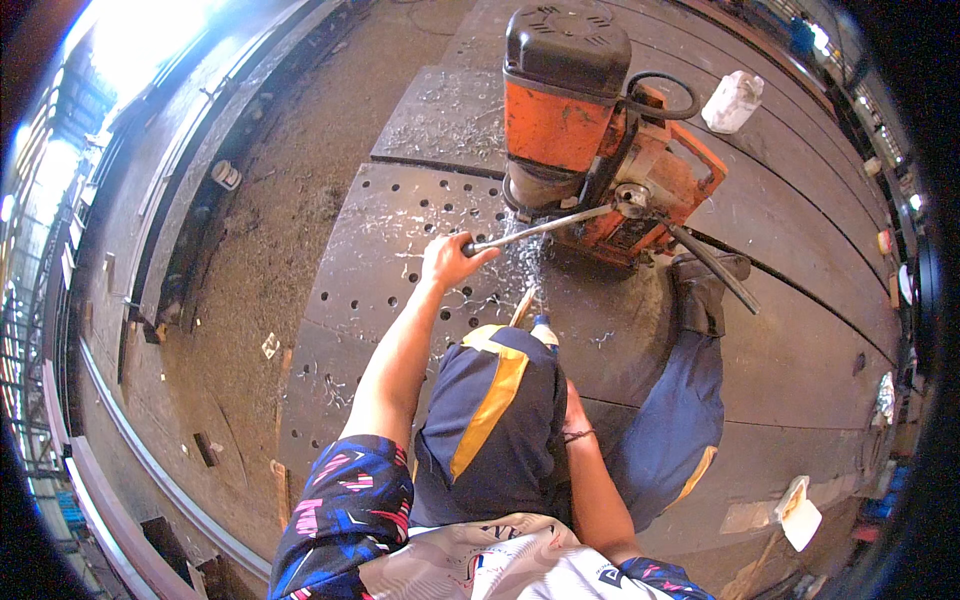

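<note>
One hand [450, 258] grips the drill's handle [540, 228], angled up-right.

We see open plate [380, 260] left of our left hand [448, 258], strewn only with swarf. Far ahead the orange drill [590, 130] blocks the way; its handles [540, 228] stick out left and right. Our raised knee [495, 400] fills the near middle.

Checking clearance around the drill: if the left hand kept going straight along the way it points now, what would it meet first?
The left hand grips the end of a metal feed handle and points up-right along it. Straight on, it would probably meet the orange magnetic drill at the handle's hub first, though depth is unclear.
</note>
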Tool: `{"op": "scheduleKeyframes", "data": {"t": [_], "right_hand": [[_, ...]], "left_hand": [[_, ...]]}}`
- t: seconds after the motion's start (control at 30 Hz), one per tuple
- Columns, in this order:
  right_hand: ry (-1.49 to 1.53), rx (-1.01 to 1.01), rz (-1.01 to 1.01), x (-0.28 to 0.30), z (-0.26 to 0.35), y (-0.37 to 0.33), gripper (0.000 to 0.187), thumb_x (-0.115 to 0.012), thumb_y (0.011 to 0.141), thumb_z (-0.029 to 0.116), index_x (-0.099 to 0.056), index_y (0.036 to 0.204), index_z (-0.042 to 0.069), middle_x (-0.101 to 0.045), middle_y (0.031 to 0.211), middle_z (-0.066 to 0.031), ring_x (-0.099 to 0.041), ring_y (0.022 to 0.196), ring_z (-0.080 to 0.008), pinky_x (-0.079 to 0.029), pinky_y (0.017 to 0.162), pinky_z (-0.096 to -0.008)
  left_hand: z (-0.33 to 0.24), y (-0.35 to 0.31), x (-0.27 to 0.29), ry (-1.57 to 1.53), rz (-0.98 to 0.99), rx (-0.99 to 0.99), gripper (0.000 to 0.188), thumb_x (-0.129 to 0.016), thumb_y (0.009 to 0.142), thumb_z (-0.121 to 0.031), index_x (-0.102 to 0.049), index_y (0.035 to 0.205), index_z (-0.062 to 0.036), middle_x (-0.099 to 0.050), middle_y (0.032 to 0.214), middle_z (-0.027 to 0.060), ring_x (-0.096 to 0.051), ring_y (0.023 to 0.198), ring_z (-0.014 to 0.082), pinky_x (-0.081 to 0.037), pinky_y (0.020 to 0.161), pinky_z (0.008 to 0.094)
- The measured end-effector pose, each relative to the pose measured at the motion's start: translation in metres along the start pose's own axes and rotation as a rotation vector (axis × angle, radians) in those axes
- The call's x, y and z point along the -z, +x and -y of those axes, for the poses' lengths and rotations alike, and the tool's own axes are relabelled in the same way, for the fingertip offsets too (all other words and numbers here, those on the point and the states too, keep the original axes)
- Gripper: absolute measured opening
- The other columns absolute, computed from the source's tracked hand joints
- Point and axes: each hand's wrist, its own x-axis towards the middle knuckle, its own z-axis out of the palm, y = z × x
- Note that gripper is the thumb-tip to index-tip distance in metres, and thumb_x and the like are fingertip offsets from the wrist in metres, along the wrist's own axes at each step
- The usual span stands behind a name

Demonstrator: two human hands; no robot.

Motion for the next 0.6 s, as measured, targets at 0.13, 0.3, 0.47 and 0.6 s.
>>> {"op": "scheduleKeyframes", "data": {"t": [0.13, 0.3, 0.47, 0.6], "right_hand": [[0.003, 0.019, -0.020, -0.001, -0.002, 0.001, 0.036, -0.070, 0.092, 0.029, -0.067, 0.116, 0.002, -0.070, 0.106, -0.0039, -0.065, 0.089, -0.0140, -0.053, 0.077, -0.0296], [0.018, 0.051, -0.007, 0.008, -0.012, 0.007, 0.038, -0.069, 0.092, 0.028, -0.066, 0.118, 0.001, -0.070, 0.107, -0.0045, -0.066, 0.090, -0.0145, -0.053, 0.079, -0.0300], [-0.009, 0.054, 0.009, 0.010, -0.014, 0.008, 0.035, -0.068, 0.093, 0.026, -0.065, 0.119, 0.001, -0.069, 0.109, -0.0047, -0.065, 0.092, -0.0151, -0.053, 0.081, -0.0305], [-0.103, 0.153, 0.003, 0.014, -0.021, 0.015, 0.036, -0.068, 0.093, 0.024, -0.064, 0.120, 0.002, -0.069, 0.111, -0.0048, -0.064, 0.095, -0.0159, -0.052, 0.084, -0.0313]], "left_hand": [[-0.001, 0.000, 0.001, -0.011, 0.013, 0.011, 0.073, -0.065, 0.074, -0.076, -0.069, 0.082, -0.0041, -0.067, 0.072, 0.0158, -0.068, 0.073, 0.0349, -0.052, 0.071, 0.0456], [-0.001, 0.000, -0.002, -0.029, -0.008, -0.010, 0.072, -0.067, 0.073, -0.075, -0.069, 0.081, -0.0036, -0.066, 0.070, 0.0163, -0.067, 0.072, 0.0360, -0.052, 0.070, 0.0461], [0.001, 0.000, -0.003, -0.022, -0.002, -0.006, 0.072, -0.067, 0.073, -0.075, -0.068, 0.081, -0.0035, -0.066, 0.069, 0.0164, -0.067, 0.072, 0.0362, -0.051, 0.070, 0.0461], [0.003, 0.000, -0.003, -0.011, 0.003, -0.009, 0.071, -0.066, 0.074, -0.075, -0.068, 0.080, -0.0038, -0.066, 0.069, 0.0159, -0.067, 0.072, 0.0356, -0.051, 0.070, 0.0458]]}}
